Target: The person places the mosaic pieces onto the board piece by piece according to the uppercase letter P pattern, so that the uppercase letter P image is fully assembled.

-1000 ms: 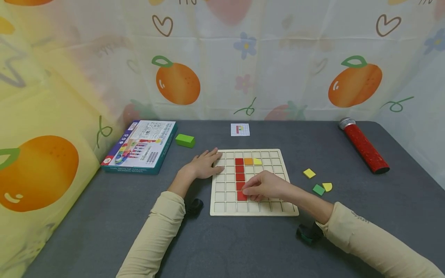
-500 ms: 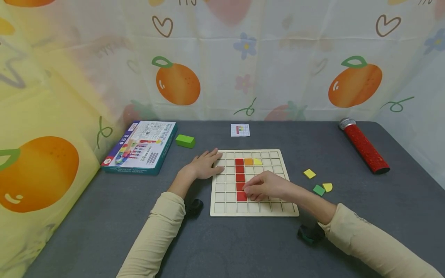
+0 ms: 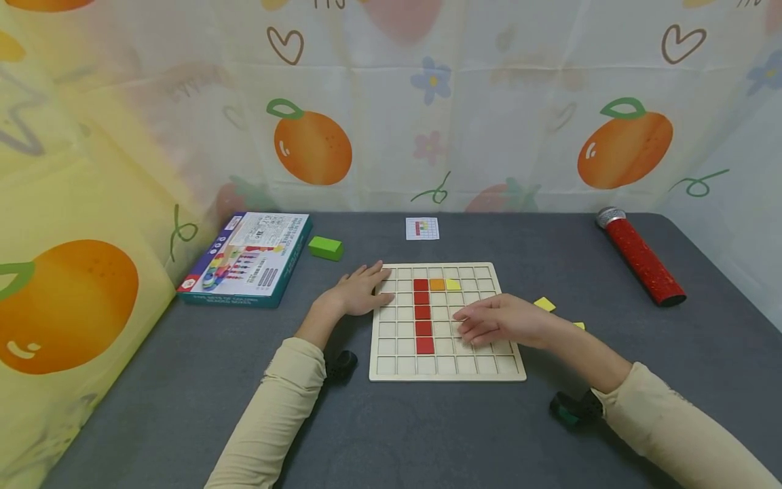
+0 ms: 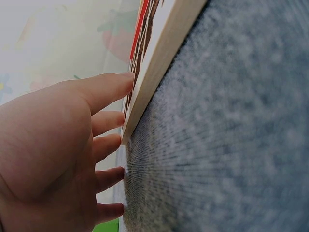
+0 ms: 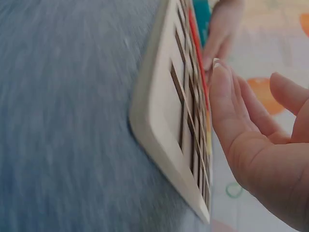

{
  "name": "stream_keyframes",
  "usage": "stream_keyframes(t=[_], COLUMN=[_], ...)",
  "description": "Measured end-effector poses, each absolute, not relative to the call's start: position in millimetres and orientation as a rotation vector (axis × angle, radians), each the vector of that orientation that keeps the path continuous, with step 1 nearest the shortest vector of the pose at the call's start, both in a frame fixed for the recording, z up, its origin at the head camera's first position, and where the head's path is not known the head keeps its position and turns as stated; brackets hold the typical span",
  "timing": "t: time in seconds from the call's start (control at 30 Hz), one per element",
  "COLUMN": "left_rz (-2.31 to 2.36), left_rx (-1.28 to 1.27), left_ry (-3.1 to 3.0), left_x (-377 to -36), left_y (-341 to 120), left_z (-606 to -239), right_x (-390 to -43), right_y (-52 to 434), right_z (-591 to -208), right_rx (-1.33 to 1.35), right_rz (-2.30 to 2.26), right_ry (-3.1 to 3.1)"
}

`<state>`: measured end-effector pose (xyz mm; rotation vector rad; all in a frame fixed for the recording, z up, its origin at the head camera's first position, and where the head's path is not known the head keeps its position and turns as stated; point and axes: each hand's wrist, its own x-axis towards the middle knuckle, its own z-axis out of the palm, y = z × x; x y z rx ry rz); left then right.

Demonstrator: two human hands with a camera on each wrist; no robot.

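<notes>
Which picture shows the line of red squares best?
The head view: the red squares run down the wooden board in plain sight. The left wrist view shows only a red sliver edge-on; the right wrist view, a blurred red streak.

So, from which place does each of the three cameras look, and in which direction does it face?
Head: above the table, facing forward and down on the wooden grid board; both forearms, left hand and right hand show.
Left wrist: low at the board's edge, facing along it; left-hand fingers show.
Right wrist: low beside the board; right-hand fingers show.
Shared: all show the board and red tiles.
</notes>
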<state>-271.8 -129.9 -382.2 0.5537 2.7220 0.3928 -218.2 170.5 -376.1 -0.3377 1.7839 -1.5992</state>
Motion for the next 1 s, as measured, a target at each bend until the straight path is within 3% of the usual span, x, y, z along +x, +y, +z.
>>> stream_keyframes(t=[0.6,1.0], left_rz=[0.398,0.375], left_rx=[0.554,0.567], left_ry=[2.719,2.732], left_x=[-271.8,-272.4], left_y=[-129.5,-129.7], left_z=[-381.7,-382.9], right_x=[-229.5,-228.2], right_y=[239.0,263.9], right_z=[-370.9,-373.4], right_rx=[-0.169,-0.217], right_rz=[-1.679,-1.643], right_ry=[1.923,1.996])
